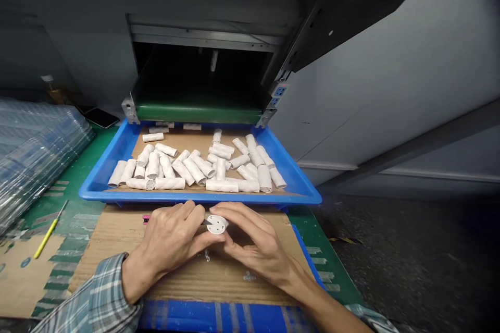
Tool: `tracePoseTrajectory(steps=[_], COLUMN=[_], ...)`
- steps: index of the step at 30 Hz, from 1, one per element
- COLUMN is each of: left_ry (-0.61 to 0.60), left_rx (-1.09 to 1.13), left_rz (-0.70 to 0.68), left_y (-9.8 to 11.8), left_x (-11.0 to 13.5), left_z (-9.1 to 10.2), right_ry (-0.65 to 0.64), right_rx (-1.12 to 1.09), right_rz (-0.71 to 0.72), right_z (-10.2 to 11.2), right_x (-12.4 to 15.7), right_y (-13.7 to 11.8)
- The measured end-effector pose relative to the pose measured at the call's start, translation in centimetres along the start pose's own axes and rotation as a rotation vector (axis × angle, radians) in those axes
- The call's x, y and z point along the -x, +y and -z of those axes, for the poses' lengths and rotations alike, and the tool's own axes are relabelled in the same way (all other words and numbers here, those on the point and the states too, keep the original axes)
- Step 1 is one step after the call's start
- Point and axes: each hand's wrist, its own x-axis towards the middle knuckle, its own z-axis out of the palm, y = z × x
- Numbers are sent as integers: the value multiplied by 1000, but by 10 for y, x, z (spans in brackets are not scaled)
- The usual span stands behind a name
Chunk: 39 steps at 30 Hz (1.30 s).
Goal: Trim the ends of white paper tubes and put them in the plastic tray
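Grasping the white multi-hole cylinder end-on in the right hand, with slim metal tool clasped by left hand at its pierced face.

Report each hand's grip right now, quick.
Left hand: closed, holding a pointed tool against a white cylinder.
Right hand: closed, holding the white cylinder, its end face showing.

Tubes lie in the tray; the belt is on its far side, cardboard near, pen near left, phone far left.
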Motion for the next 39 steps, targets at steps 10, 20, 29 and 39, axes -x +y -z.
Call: tracePoseTrajectory(steps=[10,20,29,39], left_ry=[32,9,0,-8], left_rx=[64,80,51,120], left_rz=[15,86,106,108], left_y=[-2,0,7,13], left_x=[0,5,4,5], left_z=[-1,-8,-7,-8], right_ry=[-122,-112,-36,178], right_rx=[-144,-125,-35,146], right_rz=[-14,-77,-59,79], right_z=[6,14,7,-10], right_x=[0,-3,3,8], right_y=[8,4,4,1])
